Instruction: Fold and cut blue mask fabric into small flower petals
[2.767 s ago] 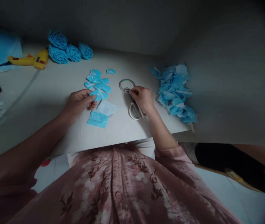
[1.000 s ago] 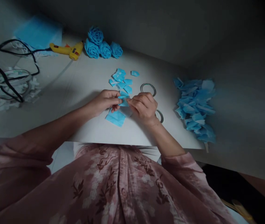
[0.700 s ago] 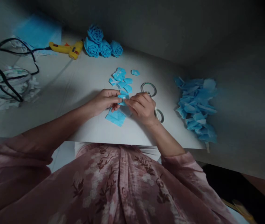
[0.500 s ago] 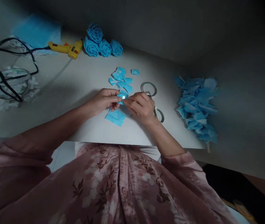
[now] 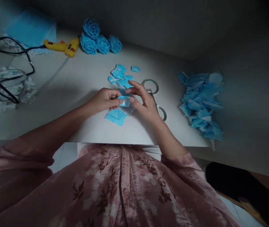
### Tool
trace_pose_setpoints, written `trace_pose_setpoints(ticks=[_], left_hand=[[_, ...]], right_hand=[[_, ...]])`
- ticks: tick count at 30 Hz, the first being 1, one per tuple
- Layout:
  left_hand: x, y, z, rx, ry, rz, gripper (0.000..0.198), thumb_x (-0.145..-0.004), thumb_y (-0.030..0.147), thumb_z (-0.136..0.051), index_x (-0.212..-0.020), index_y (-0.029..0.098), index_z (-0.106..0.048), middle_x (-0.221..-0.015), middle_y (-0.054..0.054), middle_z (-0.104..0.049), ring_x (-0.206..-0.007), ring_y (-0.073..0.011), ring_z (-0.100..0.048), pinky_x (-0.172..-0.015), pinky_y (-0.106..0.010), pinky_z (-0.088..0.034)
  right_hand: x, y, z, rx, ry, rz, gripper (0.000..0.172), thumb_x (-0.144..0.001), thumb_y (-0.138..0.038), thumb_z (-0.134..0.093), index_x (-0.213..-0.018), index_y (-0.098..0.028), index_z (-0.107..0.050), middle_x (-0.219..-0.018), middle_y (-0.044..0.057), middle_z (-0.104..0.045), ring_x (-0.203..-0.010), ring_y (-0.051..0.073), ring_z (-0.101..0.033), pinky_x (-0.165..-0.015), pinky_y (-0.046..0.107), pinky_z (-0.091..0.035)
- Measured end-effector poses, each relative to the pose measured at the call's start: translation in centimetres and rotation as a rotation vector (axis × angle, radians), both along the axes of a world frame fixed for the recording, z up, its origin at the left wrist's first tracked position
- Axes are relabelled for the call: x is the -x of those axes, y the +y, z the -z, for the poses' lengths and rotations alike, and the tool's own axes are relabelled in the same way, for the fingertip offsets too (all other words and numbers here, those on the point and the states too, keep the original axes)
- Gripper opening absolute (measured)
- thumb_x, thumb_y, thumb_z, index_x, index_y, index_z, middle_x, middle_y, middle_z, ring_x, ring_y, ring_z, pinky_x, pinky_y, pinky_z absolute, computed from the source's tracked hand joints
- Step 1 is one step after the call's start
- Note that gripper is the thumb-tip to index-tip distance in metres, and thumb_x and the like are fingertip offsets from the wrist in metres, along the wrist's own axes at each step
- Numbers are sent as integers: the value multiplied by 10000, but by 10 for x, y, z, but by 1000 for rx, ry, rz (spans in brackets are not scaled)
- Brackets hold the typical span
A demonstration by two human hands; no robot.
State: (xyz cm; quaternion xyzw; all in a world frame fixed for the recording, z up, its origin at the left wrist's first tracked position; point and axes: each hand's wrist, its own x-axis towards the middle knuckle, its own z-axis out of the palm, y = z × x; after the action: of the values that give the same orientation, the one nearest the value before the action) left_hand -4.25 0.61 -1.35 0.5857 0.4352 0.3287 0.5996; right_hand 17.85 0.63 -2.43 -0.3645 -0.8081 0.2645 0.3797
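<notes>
Between the thumb and fingers of my left hand is a small blue fabric piece with a white patch on it. My right hand is open, thumb and fingers apart, close to the piece's right edge; whether the thumb touches it I cannot tell. Just below lies a larger blue square on the table. Several cut blue pieces lie beyond my hands, with one small piece apart from them. Scissors lie partly behind my right hand, next to a tape ring.
Several blue fabric roses stand at the back beside a yellow glue gun with a black cord. A heap of blue scraps lies at the right. White scraps and a round container are at the left, below a blue sheet stack.
My right hand has opened from a pinch at the blue piece, its fingers lifting and spreading. My left hand keeps its hold. The view has shifted slightly.
</notes>
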Motion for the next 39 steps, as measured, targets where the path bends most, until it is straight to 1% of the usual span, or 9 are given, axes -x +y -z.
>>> trace_pose_setpoints(ticks=[2, 7, 13, 17, 22, 26, 31, 35, 39], left_hand=[[-1, -1, 1, -17, 26, 7, 190, -801, 139, -775, -681, 173, -632, -570, 32, -574, -510, -84, -523, -497, -204, -392], [-3, -1, 2, -49, 17, 19, 213, -785, 118, -771, -661, 170, -606, -580, 47, -538, -531, -71, -490, -516, -193, -362], [-1, 0, 1, 72, -193, 48, 258, -905, 393, -733, -791, 181, -639, -687, -24, -658, -578, -121, -591, -545, -239, -464], [-3, 0, 3, 24, -108, 56, 179, -817, 279, -795, -896, 187, -663, -678, 17, -642, -590, -107, -577, -546, -216, -445], [-3, 2, 7, -38, -79, -46, 189, -807, 233, -778, -754, 186, -604, -644, 21, -607, -554, -89, -536, -533, -219, -425], [-2, 3, 6, -50, -98, -130, 171, -802, 224, -779, -773, 189, -615, -633, 23, -616, -541, -90, -535, -547, -227, -438], [-3, 1, 4, -77, -59, -126, 185, -786, 230, -795, -751, 186, -619, -626, 24, -612, -544, -86, -528, -553, -225, -436], [-2, 2, 6, -77, -82, -110, 195, -809, 283, -778, -751, 182, -622, -631, 18, -614, -548, -89, -541, -549, -225, -439], [-1, 4, 10, -92, -159, -81, 222, -869, 369, -699, -765, 186, -628, -648, 8, -625, -558, -102, -574, -538, -228, -449]], right_hand=[[2, -1, 2, 99, 20, -45, 618, -1031, -629, -567, -1539, -279, -527, -1134, 65, -737, -1067, 233, -709, -1035, 468, -592], [5, 1, 10, 151, 63, -99, 613, -998, -624, -643, -1485, -258, -577, -994, 23, -688, -946, 201, -685, -942, 418, -620], [9, 3, 17, 187, 186, -42, 621, -1039, -637, -566, -1527, -255, -514, -1003, 37, -673, -929, 200, -702, -882, 397, -643], [15, 2, 22, 170, 188, 32, 570, -1074, -576, -528, -1541, -252, -492, -1059, 54, -678, -921, 188, -693, -841, 368, -645], [18, 2, 28, 195, 213, 14, 578, -1055, -567, -568, -1540, -261, -493, -1001, 40, -672, -896, 190, -675, -840, 381, -646], [15, 4, 30, 239, 239, -16, 645, -1022, -643, -575, -1541, -271, -488, -995, 35, -660, -913, 195, -670, -895, 410, -642], [12, 6, 28, 301, 264, -7, 703, -957, -677, -663, -1517, -273, -528, -1027, 35, -676, -920, 190, -671, -911, 401, -628], [11, 6, 27, 321, 326, -9, 641, -950, -623, -711, -1464, -261, -585, -889, -7, -619, -809, 167, -624, -831, 365, -605], [12, 4, 25, 305, 337, 21, 610, -946, -613, -726, -1432, -261, -619, -874, -7, -602, -809, 169, -609, -849, 371, -596]])
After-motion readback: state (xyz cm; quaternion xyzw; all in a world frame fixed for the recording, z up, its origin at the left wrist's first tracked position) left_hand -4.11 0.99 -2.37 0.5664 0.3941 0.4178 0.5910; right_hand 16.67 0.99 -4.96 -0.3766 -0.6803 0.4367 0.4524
